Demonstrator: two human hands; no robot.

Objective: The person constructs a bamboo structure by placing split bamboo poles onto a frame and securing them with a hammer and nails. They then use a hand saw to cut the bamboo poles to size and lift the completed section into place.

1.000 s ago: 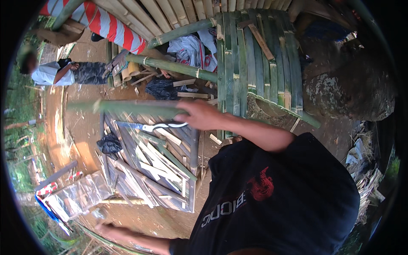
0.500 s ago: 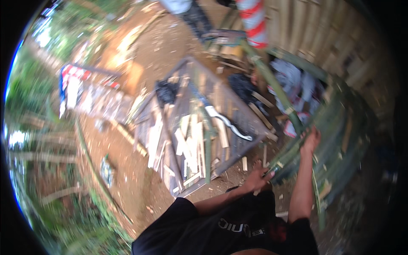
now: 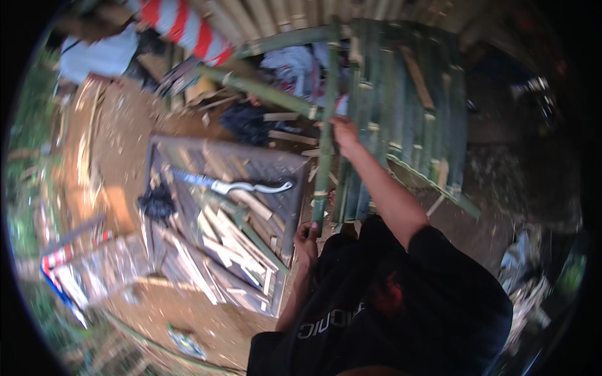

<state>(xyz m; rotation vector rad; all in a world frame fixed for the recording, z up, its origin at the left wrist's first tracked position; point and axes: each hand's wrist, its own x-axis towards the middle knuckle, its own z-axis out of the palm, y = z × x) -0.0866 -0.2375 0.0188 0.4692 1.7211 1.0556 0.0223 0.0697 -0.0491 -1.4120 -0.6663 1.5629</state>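
Observation:
A long green bamboo strip point(image 3: 323, 169) runs up the picture from near my body along the left edge of a green bamboo slat platform point(image 3: 401, 94). My left hand point(image 3: 306, 244) is closed around its near end, thumb on the strip. Farther up, my right hand point(image 3: 343, 135) grips the same strip, with the forearm passing over the platform's slats. A loose pale bamboo piece point(image 3: 417, 78) lies across the slats. Close to my right hand, a round bamboo pole point(image 3: 269, 94) meets the strip from the left.
Left of my hands, a dark slatted board point(image 3: 288, 166) on the dirt carries split bamboo pieces point(image 3: 229, 241), a long-bladed tool point(image 3: 251, 187) with a curved white-and-black handle, and a black plastic bag point(image 3: 157, 203). A red-and-white wrapped post point(image 3: 188, 31) stands beyond. Another person point(image 3: 103, 53) is at upper left.
My view has turned, so the board now lies lower left and the platform upper middle. Both hands stay on the strip, which now points nearly straight up the picture.

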